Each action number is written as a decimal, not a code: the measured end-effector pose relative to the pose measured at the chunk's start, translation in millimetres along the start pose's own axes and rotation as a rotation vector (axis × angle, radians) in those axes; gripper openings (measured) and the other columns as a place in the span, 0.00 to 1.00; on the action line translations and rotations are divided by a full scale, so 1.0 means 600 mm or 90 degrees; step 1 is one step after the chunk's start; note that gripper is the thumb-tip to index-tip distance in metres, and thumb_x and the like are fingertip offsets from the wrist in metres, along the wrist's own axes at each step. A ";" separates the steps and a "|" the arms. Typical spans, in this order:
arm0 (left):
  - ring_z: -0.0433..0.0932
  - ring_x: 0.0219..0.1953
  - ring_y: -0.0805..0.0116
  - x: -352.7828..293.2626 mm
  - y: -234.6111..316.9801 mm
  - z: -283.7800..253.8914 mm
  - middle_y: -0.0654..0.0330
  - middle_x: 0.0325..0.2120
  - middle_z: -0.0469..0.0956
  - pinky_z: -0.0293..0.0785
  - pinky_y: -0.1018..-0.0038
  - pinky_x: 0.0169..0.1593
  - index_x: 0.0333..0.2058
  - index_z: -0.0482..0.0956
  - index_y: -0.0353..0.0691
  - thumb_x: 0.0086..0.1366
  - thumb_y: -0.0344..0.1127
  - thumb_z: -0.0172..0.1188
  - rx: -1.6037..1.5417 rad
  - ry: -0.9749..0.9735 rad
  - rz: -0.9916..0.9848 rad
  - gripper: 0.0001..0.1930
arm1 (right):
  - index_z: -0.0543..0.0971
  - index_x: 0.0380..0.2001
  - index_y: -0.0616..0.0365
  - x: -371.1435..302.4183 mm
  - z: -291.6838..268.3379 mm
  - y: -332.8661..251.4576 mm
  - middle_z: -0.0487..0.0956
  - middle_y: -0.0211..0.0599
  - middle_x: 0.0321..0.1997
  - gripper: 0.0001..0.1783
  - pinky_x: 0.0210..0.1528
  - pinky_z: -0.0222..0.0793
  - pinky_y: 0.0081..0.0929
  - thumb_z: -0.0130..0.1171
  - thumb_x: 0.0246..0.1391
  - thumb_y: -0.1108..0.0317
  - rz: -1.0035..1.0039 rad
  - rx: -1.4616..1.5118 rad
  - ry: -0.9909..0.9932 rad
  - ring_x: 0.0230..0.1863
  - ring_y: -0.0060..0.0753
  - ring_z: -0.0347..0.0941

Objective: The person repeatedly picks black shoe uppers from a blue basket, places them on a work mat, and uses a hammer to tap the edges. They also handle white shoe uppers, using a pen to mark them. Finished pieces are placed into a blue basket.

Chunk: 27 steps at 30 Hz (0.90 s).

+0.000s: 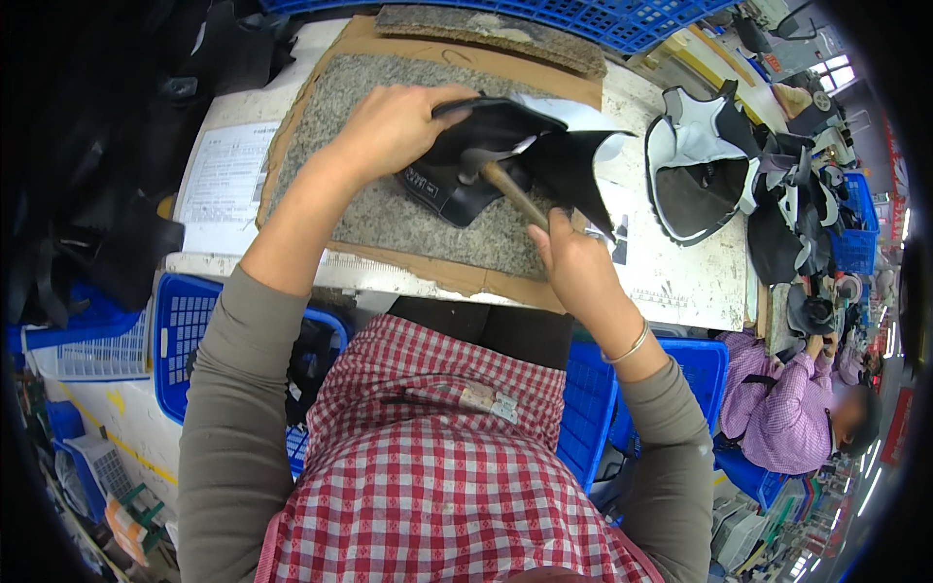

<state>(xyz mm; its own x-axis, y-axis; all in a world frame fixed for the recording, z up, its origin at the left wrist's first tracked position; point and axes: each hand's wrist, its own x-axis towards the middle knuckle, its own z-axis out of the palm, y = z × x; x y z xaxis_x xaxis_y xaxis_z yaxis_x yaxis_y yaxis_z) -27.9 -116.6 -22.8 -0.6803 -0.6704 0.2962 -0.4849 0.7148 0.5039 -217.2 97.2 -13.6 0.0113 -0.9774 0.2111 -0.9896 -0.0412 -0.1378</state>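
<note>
A black leather shoe upper (pixel 571 173) with a white lining stands partly opened out over a speckled grey stone slab (pixel 364 92). My left hand (pixel 397 128) pinches its top edge on the left, thumb and fingers closed on the leather. Wrapped round the wooden handle of a hammer (pixel 517 196) is my right hand (pixel 583 267), to the right and nearer to me. The hammer's metal head reaches the inner side of the black leather; whether it touches cannot be made out. Another upper, white-lined and dark inside (pixel 705 185), lies to the right on the white table.
Cardboard (pixel 292 146) lies under the slab, and a printed sheet (pixel 225 175) rests at its left. A rough board (pixel 491 37) and a blue crate (pixel 622 24) line the far side. More uppers (pixel 792 204) are heaped at right. A co-worker in a checked pink top (pixel 792 413) sits beyond.
</note>
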 end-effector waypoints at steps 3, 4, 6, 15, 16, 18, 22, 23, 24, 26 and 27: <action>0.86 0.41 0.48 0.000 -0.007 0.005 0.50 0.40 0.86 0.83 0.58 0.44 0.58 0.81 0.58 0.71 0.41 0.61 -0.019 -0.029 -0.038 0.17 | 0.73 0.35 0.61 0.007 0.002 0.010 0.76 0.49 0.15 0.17 0.20 0.71 0.46 0.58 0.68 0.57 0.032 0.008 0.027 0.19 0.55 0.77; 0.87 0.40 0.49 -0.002 -0.009 0.007 0.51 0.39 0.87 0.83 0.59 0.43 0.58 0.81 0.58 0.72 0.40 0.60 -0.021 -0.016 -0.019 0.17 | 0.73 0.35 0.61 0.005 0.004 0.011 0.76 0.49 0.16 0.17 0.20 0.71 0.46 0.58 0.68 0.57 0.100 -0.014 0.013 0.19 0.56 0.77; 0.87 0.40 0.49 -0.006 -0.010 0.008 0.51 0.39 0.87 0.83 0.59 0.43 0.58 0.81 0.58 0.72 0.40 0.60 -0.056 -0.009 -0.026 0.17 | 0.74 0.36 0.61 0.000 0.005 0.017 0.77 0.50 0.17 0.16 0.21 0.72 0.49 0.58 0.68 0.58 0.094 0.118 0.088 0.20 0.58 0.77; 0.87 0.38 0.50 -0.016 -0.010 0.014 0.54 0.40 0.87 0.83 0.60 0.44 0.58 0.81 0.60 0.71 0.38 0.61 0.001 0.008 -0.034 0.18 | 0.76 0.41 0.64 -0.014 0.004 0.060 0.77 0.50 0.17 0.16 0.21 0.72 0.45 0.59 0.67 0.58 0.123 0.054 0.067 0.20 0.55 0.78; 0.86 0.40 0.50 -0.017 -0.015 0.019 0.54 0.42 0.86 0.83 0.60 0.45 0.59 0.80 0.61 0.70 0.37 0.61 -0.004 -0.007 -0.055 0.20 | 0.77 0.42 0.65 -0.012 0.018 0.066 0.78 0.51 0.18 0.16 0.21 0.72 0.45 0.59 0.67 0.59 0.105 0.044 0.058 0.20 0.55 0.78; 0.85 0.45 0.51 -0.025 -0.025 0.031 0.55 0.47 0.84 0.82 0.60 0.49 0.61 0.78 0.62 0.67 0.33 0.63 0.004 0.016 -0.034 0.24 | 0.78 0.45 0.68 -0.022 0.045 0.082 0.78 0.54 0.19 0.19 0.22 0.73 0.46 0.60 0.67 0.59 0.050 0.010 0.013 0.21 0.57 0.78; 0.75 0.60 0.50 -0.076 -0.018 0.074 0.50 0.56 0.73 0.75 0.65 0.61 0.67 0.70 0.61 0.59 0.22 0.67 -0.166 0.202 -0.076 0.39 | 0.77 0.50 0.70 -0.060 0.099 0.110 0.79 0.57 0.23 0.22 0.27 0.75 0.48 0.60 0.66 0.58 0.108 -0.002 0.017 0.25 0.61 0.79; 0.75 0.60 0.48 -0.094 -0.005 0.089 0.45 0.58 0.73 0.74 0.63 0.61 0.70 0.66 0.50 0.61 0.24 0.68 -0.175 0.223 -0.198 0.39 | 0.77 0.50 0.70 -0.067 0.110 0.106 0.80 0.59 0.25 0.22 0.29 0.76 0.49 0.59 0.67 0.59 0.116 0.000 0.053 0.27 0.63 0.79; 0.73 0.62 0.48 -0.110 0.012 0.106 0.38 0.58 0.72 0.74 0.59 0.61 0.71 0.60 0.37 0.63 0.31 0.70 -0.187 0.243 -0.278 0.41 | 0.77 0.51 0.69 -0.067 0.123 0.097 0.80 0.61 0.28 0.21 0.31 0.75 0.51 0.59 0.68 0.59 0.166 0.049 0.025 0.30 0.65 0.79; 0.81 0.50 0.43 -0.128 0.036 0.113 0.32 0.55 0.73 0.78 0.51 0.53 0.66 0.61 0.29 0.64 0.38 0.68 -0.408 0.206 -0.334 0.37 | 0.76 0.52 0.68 -0.066 0.126 0.077 0.81 0.65 0.33 0.20 0.35 0.75 0.52 0.57 0.69 0.60 0.197 0.134 0.041 0.34 0.68 0.79; 0.83 0.44 0.38 -0.130 0.049 0.104 0.30 0.51 0.76 0.78 0.49 0.50 0.64 0.62 0.29 0.64 0.38 0.67 -0.541 0.150 -0.373 0.36 | 0.77 0.52 0.67 -0.066 0.119 0.065 0.81 0.66 0.35 0.20 0.36 0.75 0.52 0.56 0.69 0.60 0.225 0.168 0.037 0.35 0.69 0.79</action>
<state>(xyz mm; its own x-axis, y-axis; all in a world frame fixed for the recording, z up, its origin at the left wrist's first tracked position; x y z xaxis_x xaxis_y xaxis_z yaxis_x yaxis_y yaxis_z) -23.1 -30.7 -81.5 -0.2959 -0.9524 -0.0731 -0.0974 -0.0460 0.9942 -245.8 119.5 -96.4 -0.3370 -0.9278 0.1601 -0.8608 0.2348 -0.4515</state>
